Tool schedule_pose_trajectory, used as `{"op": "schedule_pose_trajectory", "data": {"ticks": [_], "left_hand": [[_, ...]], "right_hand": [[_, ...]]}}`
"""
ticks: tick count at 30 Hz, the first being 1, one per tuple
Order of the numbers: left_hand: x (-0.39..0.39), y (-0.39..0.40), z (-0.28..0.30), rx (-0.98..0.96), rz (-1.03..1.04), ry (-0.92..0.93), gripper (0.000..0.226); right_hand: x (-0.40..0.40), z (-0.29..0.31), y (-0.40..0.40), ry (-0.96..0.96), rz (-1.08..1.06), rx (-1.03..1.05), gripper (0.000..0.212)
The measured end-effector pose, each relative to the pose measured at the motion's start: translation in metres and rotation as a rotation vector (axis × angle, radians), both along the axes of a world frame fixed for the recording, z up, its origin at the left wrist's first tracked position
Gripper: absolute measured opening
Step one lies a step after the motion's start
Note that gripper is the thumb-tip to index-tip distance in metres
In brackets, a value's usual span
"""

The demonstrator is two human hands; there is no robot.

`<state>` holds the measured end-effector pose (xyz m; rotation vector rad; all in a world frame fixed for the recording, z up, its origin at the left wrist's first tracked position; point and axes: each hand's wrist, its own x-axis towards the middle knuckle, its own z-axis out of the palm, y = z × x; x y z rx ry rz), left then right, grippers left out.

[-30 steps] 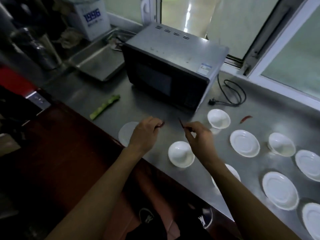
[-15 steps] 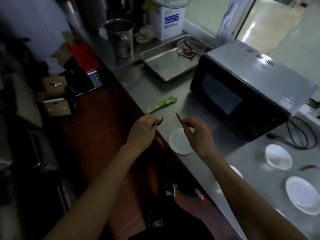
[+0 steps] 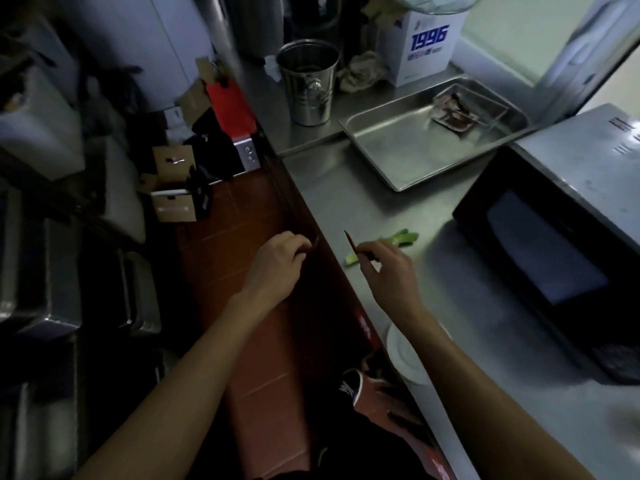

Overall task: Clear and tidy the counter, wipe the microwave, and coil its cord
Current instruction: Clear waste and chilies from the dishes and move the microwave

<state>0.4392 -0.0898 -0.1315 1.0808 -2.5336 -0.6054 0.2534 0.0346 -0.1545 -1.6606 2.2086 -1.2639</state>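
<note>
My left hand [image 3: 277,261]: hovering over red floor just off desk edge, fingers curling, pinching small red chilli piece [image 3: 316,241]. My right hand [image 3: 389,271]: hovering over desk [image 3: 398,209], fingers pinching second red chilli [image 3: 349,242], tip pointing up. Green vegetable strip [image 3: 384,242]: lying on desk just beyond right hand. White plate [image 3: 403,355]: sitting at desk edge, partly hiding under right forearm. Microwave [image 3: 561,216]: standing at right, door facing me. Steel tray [image 3: 433,140], steel cup [image 3: 308,81], white box [image 3: 424,46]: sitting farther back.
</note>
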Motion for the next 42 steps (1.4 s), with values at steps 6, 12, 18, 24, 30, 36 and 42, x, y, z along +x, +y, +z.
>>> {"op": "schedule_pose_trajectory", "data": {"ticks": [6, 12, 18, 24, 30, 36, 42], "left_hand": [[-0.019, -0.054, -0.003, 0.002, 0.028, -0.044, 0.021], [-0.040, -0.095, -0.011, 0.055, 0.002, -0.039, 0.022], [-0.066, -0.146, -0.024, 0.099, -0.070, -0.003, 0.022], [-0.099, -0.224, -0.025, 0.112, -0.209, 0.048, 0.021], [-0.130, -0.293, -0.020, 0.109, -0.355, 0.127, 0.018], [-0.177, -0.319, -0.025, 0.138, -0.513, 0.139, 0.022], [-0.246, -0.321, -0.038, 0.165, -0.616, 0.104, 0.024]], "right_hand": [[-0.031, -0.011, -0.058, -0.084, 0.005, 0.006, 0.013], [-0.050, -0.012, -0.094, -0.081, -0.003, 0.016, 0.013], [-0.064, -0.015, -0.131, -0.048, -0.081, 0.035, 0.011], [-0.071, -0.006, -0.182, -0.024, -0.257, 0.060, 0.013], [-0.078, 0.006, -0.218, 0.007, -0.450, 0.033, 0.014], [-0.094, 0.004, -0.223, 0.001, -0.563, 0.016, 0.012], [-0.139, -0.011, -0.221, -0.027, -0.673, -0.002, 0.011]]}}
